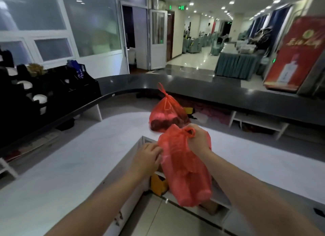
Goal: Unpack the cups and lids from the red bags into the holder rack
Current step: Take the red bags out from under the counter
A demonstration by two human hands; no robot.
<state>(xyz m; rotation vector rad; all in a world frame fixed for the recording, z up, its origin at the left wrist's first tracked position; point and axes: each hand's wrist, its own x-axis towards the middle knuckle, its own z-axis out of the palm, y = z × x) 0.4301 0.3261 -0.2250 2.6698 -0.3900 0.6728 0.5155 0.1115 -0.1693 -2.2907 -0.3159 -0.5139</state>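
Observation:
A red plastic bag (186, 172), tied at the top and full of stacked cups, hangs in front of me above the counter's inner corner. My right hand (197, 139) grips its knotted top. My left hand (147, 158) pinches the bag's upper left side with its fingertips. A second tied red bag (166, 112) with dark round things inside sits on the white counter (88, 156) just behind. The black holder rack (47, 93), with white cups in some slots, stands at the far left on the dark raised ledge.
A dark curved upper ledge (202, 88) runs around the counter. A red box (295, 56) leans at the far right. Open shelves below the counter hold a yellow object (158, 184). Cloth-covered tables and chairs fill the hall behind.

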